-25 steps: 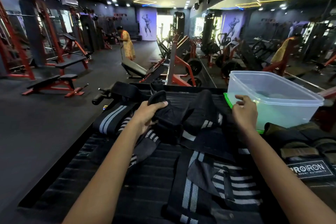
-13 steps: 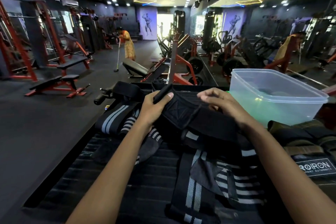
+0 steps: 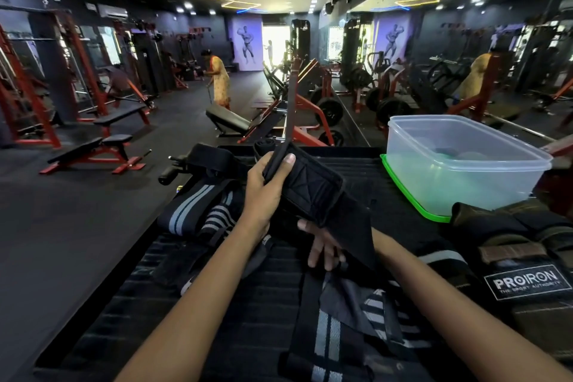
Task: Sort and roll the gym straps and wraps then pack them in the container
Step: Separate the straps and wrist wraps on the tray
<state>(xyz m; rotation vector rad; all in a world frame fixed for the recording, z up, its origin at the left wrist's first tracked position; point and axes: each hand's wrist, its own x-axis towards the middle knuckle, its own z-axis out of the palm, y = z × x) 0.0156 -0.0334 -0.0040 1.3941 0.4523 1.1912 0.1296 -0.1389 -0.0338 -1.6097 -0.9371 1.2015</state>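
My left hand (image 3: 266, 192) grips a black padded lifting strap (image 3: 310, 189) and holds it up above the pile; the strap's thin tail (image 3: 290, 108) stands upward. My right hand (image 3: 322, 250) is below the strap's hanging end, fingers spread and pointing down, partly hidden by the black fabric. Black wraps with grey stripes (image 3: 198, 214) lie to the left, and more striped wraps (image 3: 325, 332) lie near me. A clear plastic container (image 3: 465, 164) stands on its green lid (image 3: 403, 195) at the right, with something dark inside it.
All this lies on a black ribbed platform (image 3: 217, 319). Olive and black PROIRON weight cuffs (image 3: 527, 257) sit at the right edge. A small rolled black item (image 3: 263, 146) rests at the far edge. Red benches (image 3: 93, 152) and a person in yellow (image 3: 218, 80) are beyond.
My left hand has lifted the black strap higher, and its tail now points up. My right hand has dropped from the strap's top edge to beneath its hanging end.
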